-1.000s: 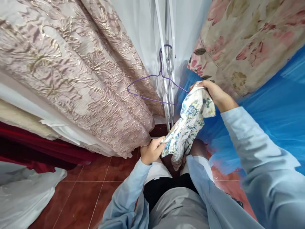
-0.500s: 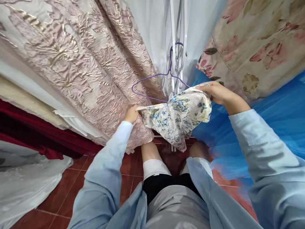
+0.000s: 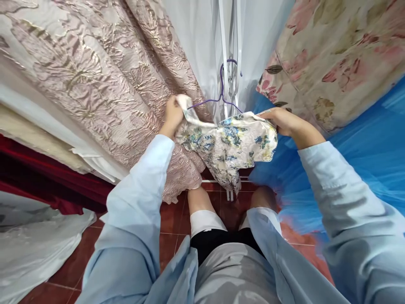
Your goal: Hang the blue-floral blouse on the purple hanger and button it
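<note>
Head view: the floral garment (image 3: 232, 139) spans the lower part of the purple hanger (image 3: 222, 86), fingers of the left hand (image 3: 173, 113) and right hand (image 3: 281, 120) pinched on its upper corners. Probably light, soft (limp, too), it suits holding there.

Seemingly a dress shop, hanging pink brocade (image 3: 82, 80), blue tulle (image 3: 354, 173), purple hanger (image 3: 222, 86)

**Floral garment (image 3: 230, 141) held against purple hanger (image 3: 222, 84)**

Left hand (image 3: 172, 113) grips one end of the top edge, right hand (image 3: 282, 121) the other. Garment hides hanger's lower part. White straps (image 3: 222, 33) at the hook; pink brocade (image 3: 95, 84) left, blue tulle (image 3: 351, 177) right.
</note>
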`<state>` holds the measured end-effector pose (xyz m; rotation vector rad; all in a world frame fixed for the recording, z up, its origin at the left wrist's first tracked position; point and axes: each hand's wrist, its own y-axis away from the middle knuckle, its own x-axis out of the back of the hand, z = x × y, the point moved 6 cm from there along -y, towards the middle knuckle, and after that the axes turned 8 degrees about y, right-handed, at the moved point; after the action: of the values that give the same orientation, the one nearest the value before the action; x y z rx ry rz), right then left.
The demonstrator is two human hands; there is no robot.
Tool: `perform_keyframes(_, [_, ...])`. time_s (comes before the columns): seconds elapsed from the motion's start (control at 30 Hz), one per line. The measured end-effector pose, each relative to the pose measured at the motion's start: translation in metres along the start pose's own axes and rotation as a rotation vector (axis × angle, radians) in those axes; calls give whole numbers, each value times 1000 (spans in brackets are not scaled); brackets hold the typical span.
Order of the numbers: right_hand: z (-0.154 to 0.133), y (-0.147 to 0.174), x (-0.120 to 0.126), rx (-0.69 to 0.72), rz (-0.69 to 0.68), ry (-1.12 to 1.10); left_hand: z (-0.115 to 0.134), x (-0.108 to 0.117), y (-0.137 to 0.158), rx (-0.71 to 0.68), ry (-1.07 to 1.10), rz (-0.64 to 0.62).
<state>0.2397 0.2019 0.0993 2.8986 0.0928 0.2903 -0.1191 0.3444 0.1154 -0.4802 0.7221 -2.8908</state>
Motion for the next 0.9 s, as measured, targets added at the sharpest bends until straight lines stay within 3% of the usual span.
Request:
perform_keyframes(0.13, [2, -6, 0, 12, -43, 71, 15, -28, 22, -55, -114, -84])
perform_keyframes(0.2, [0, -15, 5, 113, 49, 190, 22, -37, 36, -84, -115, -109])
perform_keyframes(0.37, [-13, -13, 24, 546, 669, 633, 46, -31, 71, -329, -169, -89])
perform_keyframes(0.43, [-11, 2, 22, 621, 811, 724, 44, -23, 83, -411, -242, -127])
perform_keyframes(0.63, [10, 28, 3, 599, 705, 985, 4, 10, 99, -386, -299, -119])
perform_keyframes(0.9, [12, 18, 11, 633, 779, 945, -22, 19, 127, -446, -293, -125])
